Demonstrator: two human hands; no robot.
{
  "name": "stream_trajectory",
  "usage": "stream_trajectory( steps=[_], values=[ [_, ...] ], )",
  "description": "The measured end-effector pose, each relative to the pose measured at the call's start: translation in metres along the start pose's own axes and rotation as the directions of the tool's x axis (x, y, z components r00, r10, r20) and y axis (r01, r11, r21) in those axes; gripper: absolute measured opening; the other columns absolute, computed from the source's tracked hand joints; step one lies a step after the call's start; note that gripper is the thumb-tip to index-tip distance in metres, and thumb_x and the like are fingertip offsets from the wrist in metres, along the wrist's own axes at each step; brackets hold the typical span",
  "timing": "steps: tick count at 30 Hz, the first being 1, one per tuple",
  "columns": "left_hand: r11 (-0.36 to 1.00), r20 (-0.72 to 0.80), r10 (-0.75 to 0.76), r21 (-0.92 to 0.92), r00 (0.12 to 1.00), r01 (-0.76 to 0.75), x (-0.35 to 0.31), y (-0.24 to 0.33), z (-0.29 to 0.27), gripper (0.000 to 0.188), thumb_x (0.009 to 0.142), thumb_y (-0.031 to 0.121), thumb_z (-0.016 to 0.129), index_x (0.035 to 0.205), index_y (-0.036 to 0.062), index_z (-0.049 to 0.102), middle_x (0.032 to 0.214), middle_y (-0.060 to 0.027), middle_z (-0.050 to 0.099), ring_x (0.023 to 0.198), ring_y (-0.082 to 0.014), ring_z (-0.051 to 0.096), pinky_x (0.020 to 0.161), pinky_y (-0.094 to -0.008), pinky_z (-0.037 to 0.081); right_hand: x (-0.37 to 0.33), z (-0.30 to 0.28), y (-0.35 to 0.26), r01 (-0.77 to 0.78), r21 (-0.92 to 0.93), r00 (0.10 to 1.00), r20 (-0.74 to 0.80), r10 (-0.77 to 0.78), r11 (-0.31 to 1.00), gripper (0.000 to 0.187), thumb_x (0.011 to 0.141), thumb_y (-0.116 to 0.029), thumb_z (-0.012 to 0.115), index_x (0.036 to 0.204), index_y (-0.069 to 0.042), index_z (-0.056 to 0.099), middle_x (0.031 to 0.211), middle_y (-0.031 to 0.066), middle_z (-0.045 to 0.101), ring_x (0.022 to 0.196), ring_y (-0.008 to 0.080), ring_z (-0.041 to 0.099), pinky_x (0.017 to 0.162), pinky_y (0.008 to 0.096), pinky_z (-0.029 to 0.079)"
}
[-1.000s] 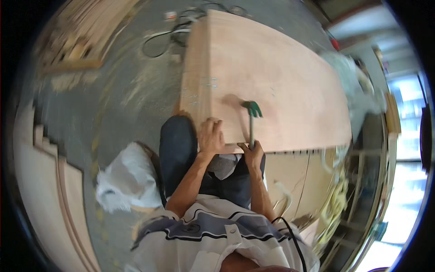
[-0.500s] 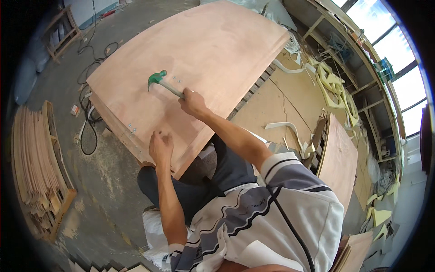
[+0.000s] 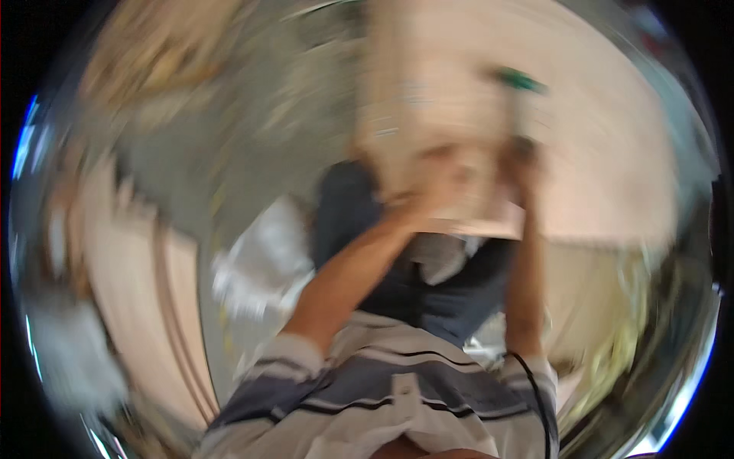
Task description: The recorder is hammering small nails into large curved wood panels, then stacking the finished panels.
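Hands: we are holding two bare hands apart, a gap showing between them, over the near part of a wooden panel (image 3: 604,176); both are blurring.
Left hand (image 3: 440,180): we are reaching it over the panel's near left part; the fingers are smearing too much for us to tell whether they are gripping, pressing or lying loose.
Right hand (image 3: 520,164): we are clasping a hammer (image 3: 520,79) by its handle, near the panel's near edge.
Hammer pose: its green head is lying farther from us than the fist, over the panel; whether it is touching the wood, we cannot tell.
Far left: we are seeing pale boards (image 3: 138,268) with a stepped edge, and beyond them a wood stack (image 3: 157,61) on the grey floor (image 3: 283,153).
Beside us: a white sack (image 3: 264,260) is lying just left of our legs.
Legs: we are wearing dark trousers (image 3: 344,214), the left knee showing at the panel's left edge.
Panel's left part: pale specks (image 3: 386,128) are showing, too blurred to name.
Between our legs: a grey object (image 3: 440,260) is showing below the near edge.
Right side: a tan sheet (image 3: 573,298) is spreading beside us, yellow strips (image 3: 612,367) lying near it.
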State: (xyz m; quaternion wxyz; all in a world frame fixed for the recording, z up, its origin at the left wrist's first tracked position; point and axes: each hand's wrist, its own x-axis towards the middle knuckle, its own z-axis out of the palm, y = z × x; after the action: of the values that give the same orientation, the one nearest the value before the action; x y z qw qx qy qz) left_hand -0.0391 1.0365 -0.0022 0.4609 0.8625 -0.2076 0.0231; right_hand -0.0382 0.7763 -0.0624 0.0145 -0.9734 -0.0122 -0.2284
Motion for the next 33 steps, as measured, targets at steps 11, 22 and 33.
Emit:
stream_trajectory(
  steps=[11,22,33],
  values=[
    [0.994,-0.102,0.014,0.109,0.995,-0.003,-0.022,-0.016,-0.028,0.026,0.068,0.026,0.066,0.076,0.0028,0.057,0.062,-0.0148,0.059,0.062,-0.0320,0.061,0.061,-0.0441,0.047,0.062,-0.046,-0.080,-0.265,0.270,0.937,0.299,0.181,0.926,0.038,0.082,-0.032,0.068,0.094,0.004,0.064,0.073,0.0152,0.064,0.064,0.0260,0.061,0.060,0.0371,0.047],
    [0.911,-0.631,-0.319,-0.410,0.707,0.046,-0.116,0.071,-0.139,0.029,0.088,0.018,0.057,0.067,-0.0001,0.051,0.055,-0.0119,0.048,0.047,-0.0274,0.050,0.045,-0.0380,0.036,0.156,-0.003,-0.365,0.428,0.520,0.510,0.537,-0.673,0.739,0.042,0.074,-0.024,0.070,0.101,0.007,0.061,0.094,0.0250,0.064,0.088,0.0360,0.064,0.075,0.0396,0.049],
    [0.756,-0.560,-0.626,-0.607,0.543,0.246,-0.144,0.095,-0.178,0.026,0.093,0.018,0.048,0.075,0.0008,0.057,0.065,-0.0216,0.055,0.059,-0.0399,0.054,0.052,-0.0390,0.041,0.003,0.047,-0.454,0.327,0.463,0.324,0.764,-0.558,0.824,0.038,0.075,-0.018,0.064,0.108,0.002,0.060,0.105,0.0264,0.062,0.101,0.0402,0.060,0.084,0.0464,0.048]
  ],
)
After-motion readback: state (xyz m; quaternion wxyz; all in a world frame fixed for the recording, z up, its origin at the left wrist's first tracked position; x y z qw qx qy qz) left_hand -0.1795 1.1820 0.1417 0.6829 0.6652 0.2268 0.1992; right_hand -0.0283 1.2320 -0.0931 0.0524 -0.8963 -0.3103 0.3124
